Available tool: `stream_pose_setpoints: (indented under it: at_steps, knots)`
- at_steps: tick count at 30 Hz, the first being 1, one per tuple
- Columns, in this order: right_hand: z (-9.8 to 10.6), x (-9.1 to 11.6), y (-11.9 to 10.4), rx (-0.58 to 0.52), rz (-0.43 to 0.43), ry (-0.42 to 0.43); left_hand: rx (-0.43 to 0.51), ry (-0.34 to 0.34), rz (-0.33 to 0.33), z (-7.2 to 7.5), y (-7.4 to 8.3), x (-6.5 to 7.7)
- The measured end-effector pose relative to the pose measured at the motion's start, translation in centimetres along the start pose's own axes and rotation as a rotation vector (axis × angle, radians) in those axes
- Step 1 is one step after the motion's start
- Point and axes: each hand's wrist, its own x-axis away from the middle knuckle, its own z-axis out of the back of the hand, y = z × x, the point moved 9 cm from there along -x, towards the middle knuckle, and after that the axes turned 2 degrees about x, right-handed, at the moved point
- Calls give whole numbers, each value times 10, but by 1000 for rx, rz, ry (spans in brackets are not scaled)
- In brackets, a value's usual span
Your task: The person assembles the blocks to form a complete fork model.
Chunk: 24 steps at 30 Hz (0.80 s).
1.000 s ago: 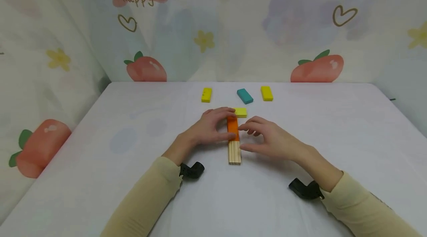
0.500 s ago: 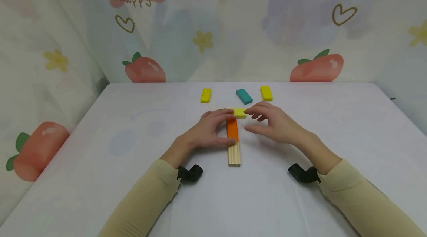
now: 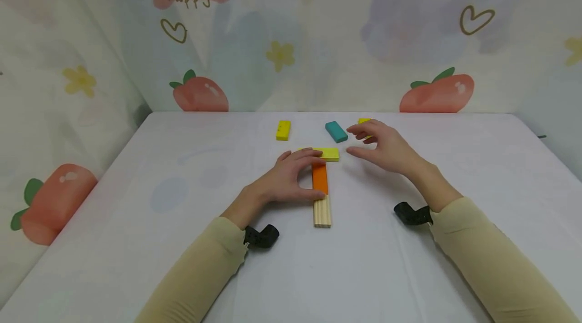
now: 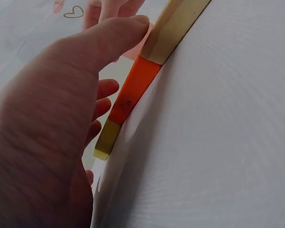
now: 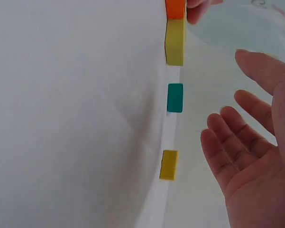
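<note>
On the white table (image 3: pixel 136 242), left to right: a lone yellow block (image 3: pixel 283 130) lies at the far side, well apart from the rest. The left hand (image 3: pixel 286 179) curls over the orange block (image 3: pixel 320 178), thumb at its near end and fingertips at its far end — a narrow grip holding it in place. That block lies mid-table with its long axis running away from the person. The wood block (image 3: pixel 322 212) butts its near end in the same line, and the yellow bar (image 3: pixel 326 153) lies crosswise at its far end, making a T. So, by my reading, three pieces are placed. A teal block (image 3: pixel 336 131) lies loose beyond. The right hand (image 3: pixel 384 146) hovers open, fingers spread and relaxed, over the far-right yellow piece (image 3: pixel 363 121) — holding nothing yet.
</note>
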Motion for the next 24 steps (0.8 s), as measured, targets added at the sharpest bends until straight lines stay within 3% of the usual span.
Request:
stream_pose_setpoints:
  at_steps: [9, 24]
  knots:
    - [14, -15, 28, 2, -108, 20, 4, 2, 0, 0, 0, -1]
    - [19, -30, 64, 1, -198, -63, -12, -19, 10, -2, 0, -1]
